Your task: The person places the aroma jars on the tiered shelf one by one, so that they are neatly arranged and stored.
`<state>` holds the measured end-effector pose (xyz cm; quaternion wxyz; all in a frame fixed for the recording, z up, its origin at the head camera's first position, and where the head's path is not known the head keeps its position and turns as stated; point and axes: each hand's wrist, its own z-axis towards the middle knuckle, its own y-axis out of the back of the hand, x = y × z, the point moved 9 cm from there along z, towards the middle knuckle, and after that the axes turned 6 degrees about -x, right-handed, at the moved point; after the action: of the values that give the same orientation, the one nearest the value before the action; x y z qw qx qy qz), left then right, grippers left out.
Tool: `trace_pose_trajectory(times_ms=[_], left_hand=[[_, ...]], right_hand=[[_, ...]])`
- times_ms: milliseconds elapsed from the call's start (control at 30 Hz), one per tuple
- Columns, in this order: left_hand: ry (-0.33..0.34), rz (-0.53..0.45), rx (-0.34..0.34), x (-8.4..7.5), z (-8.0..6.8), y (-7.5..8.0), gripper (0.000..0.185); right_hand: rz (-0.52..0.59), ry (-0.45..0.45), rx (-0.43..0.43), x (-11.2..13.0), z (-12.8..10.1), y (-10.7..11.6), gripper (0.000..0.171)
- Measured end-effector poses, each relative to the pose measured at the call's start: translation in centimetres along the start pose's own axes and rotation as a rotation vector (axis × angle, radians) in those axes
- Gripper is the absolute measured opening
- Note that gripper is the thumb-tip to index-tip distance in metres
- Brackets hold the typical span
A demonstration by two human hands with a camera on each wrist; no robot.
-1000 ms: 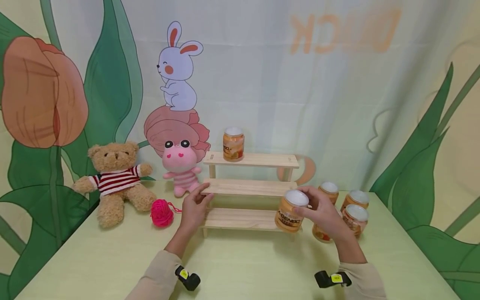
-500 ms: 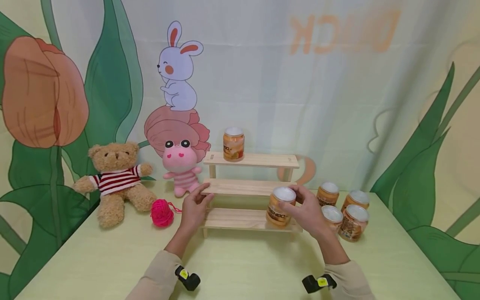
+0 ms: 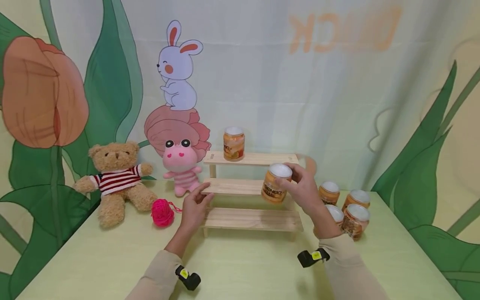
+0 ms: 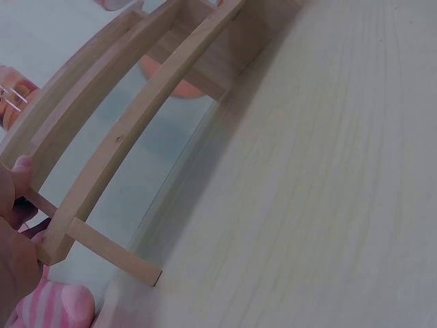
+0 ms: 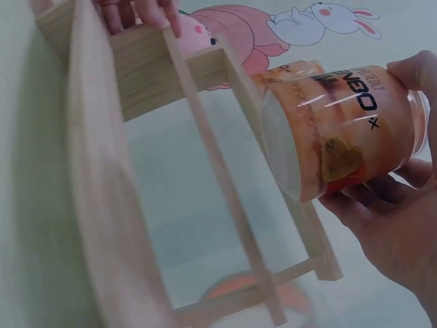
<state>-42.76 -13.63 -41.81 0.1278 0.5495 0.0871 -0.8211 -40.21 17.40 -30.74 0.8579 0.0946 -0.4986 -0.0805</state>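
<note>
My right hand holds an orange jar with a white lid, fingers and thumb wrapped near its top. The jar is slightly tilted in front of the right part of the middle step of a three-step wooden shelf. In the right wrist view the jar shows its label and pale base. My left hand pinches the left end of the middle step; the left wrist view shows its thumb over the board end. A second jar stands at the left of the top step.
Several similar jars stand on the table right of the shelf, partly behind my right forearm. Left of it are a teddy bear, a pink plush toy and a ball of pink yarn. A printed curtain hangs behind.
My right hand has carried its jar left, then up from the bottom step's level to in front of the middle step. My left hand has stayed on the shelf.
</note>
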Motion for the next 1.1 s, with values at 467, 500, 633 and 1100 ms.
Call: trace_pose_trajectory(times_ms=[467, 500, 633, 1100], left_hand=[[0.035, -0.011, 0.019, 0.3, -0.3, -0.4, 0.036], [0.029, -0.013, 0.021, 0.3, -0.4, -0.4, 0.036], [-0.002, -0.008, 0.032, 0.0, -0.4, -0.4, 0.037], [0.017, 0.004, 0.01, 0.0, -0.1, 0.0, 0.036]], right_hand=[[-0.025, -0.067, -0.011, -0.3, 6.2, 0.9, 0.053], [-0.011, -0.067, -0.012, -0.4, 6.5, 0.9, 0.052], [0.007, -0.083, -0.024, -1.0, 7.9, 1.1, 0.049], [0.044, -0.13, 0.028, -1.2, 10.5, -0.6, 0.056]])
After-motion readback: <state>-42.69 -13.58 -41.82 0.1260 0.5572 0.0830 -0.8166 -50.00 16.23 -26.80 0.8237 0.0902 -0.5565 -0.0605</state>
